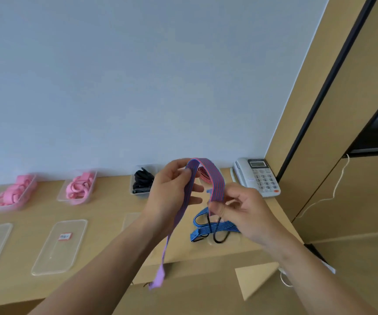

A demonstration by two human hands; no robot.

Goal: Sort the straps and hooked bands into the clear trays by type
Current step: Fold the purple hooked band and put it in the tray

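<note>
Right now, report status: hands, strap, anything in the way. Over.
Left hand, right hand both hold purple strap, arched between them. Blue hooked bands loose on table beneath.

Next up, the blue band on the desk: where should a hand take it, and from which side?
I'd pinch the blue band at its left bend, from above: the bend curves clear of the black cords, and the right hand covers the other end.
</note>
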